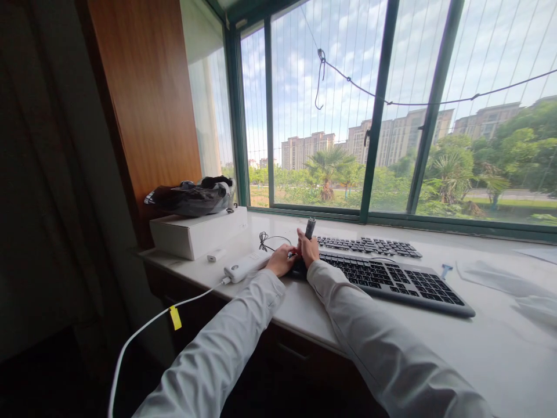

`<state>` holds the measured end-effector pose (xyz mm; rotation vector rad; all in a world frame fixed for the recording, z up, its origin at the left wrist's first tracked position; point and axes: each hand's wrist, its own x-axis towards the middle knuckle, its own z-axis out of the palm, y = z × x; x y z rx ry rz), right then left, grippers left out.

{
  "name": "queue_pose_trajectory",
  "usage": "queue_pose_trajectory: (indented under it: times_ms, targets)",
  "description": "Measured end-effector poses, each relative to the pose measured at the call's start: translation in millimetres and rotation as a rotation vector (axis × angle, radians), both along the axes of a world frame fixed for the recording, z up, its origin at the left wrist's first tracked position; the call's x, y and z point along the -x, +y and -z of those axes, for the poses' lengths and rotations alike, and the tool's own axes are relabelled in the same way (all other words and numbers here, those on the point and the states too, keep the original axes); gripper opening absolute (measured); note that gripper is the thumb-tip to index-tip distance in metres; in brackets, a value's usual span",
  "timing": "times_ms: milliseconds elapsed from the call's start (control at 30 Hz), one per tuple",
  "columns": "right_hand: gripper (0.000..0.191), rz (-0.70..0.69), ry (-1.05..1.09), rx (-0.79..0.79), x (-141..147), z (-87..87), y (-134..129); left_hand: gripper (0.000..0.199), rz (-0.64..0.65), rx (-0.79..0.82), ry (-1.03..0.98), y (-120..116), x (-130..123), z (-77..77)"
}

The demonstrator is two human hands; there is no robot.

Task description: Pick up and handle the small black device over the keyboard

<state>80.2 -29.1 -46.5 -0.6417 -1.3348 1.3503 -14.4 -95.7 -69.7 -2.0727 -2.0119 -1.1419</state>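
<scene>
My right hand (309, 251) is wrapped around a dark cylindrical tool (310, 227). The tool stands nearly upright over the left end of a black keyboard (383, 277), and its lower end is hidden by my hands. Close beside it, my left hand (282, 259) has its fingers drawn together at the keyboard's left end; whatever they hold is hidden. Behind the keyboard lie rows of black keycaps (369, 246). To the left of my left hand is a white power strip (246, 266).
A white box (195, 232) at the left carries a dark plastic bag (189, 199). In front of it lies a small white object (216, 255). A white cable (152, 316) hangs off the counter edge. Right of the keyboard are a small blue tool (447, 270) and clear plastic (491, 276).
</scene>
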Motion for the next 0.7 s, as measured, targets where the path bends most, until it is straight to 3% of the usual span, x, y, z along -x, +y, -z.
queue_pose_trajectory:
  times_ms: [133,500,700]
  targets:
    - [0.041,0.008,-0.004,-0.082,0.4,1.3,-2.6,0.018,0.013,-0.008,-0.013,1.1,1.1,0.6]
    - [0.033,0.003,-0.078,-0.106,0.2,2.5,-4.5,0.018,0.035,-0.006,-0.021,3.7,1.9,2.6]
    - [0.027,0.09,-0.149,-0.159,2.9,1.8,-5.3,0.02,0.016,0.005,-0.027,4.2,1.7,2.8]
